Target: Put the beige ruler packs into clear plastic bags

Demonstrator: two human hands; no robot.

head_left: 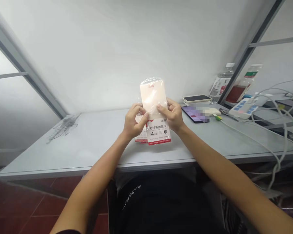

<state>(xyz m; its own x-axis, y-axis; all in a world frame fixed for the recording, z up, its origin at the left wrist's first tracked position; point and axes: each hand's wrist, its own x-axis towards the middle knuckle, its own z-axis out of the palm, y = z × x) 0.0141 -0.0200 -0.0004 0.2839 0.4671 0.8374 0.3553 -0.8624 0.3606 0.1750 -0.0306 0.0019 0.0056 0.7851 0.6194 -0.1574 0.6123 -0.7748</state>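
Above the desk I hold up a ruler set packet [153, 96], a clear plastic sleeve with a cream card and small red print. My left hand [134, 121] pinches its lower left edge between thumb and fingers. On the right side my right hand [173, 113] grips it, the thumb lying across its front. Below and behind it are more ruler set packets [159, 133], white with a red bottom band and Chinese print. Their upper parts are hidden, and I cannot tell whether the front one is held too.
Crumpled clear plastic [64, 126] lies at the desk's left. On the right are a phone [194, 114], another phone on a box [197, 98], a water bottle [221, 84], a bottle of reddish liquid [241, 86], a power strip [243, 108] and looping white cables [284, 136].
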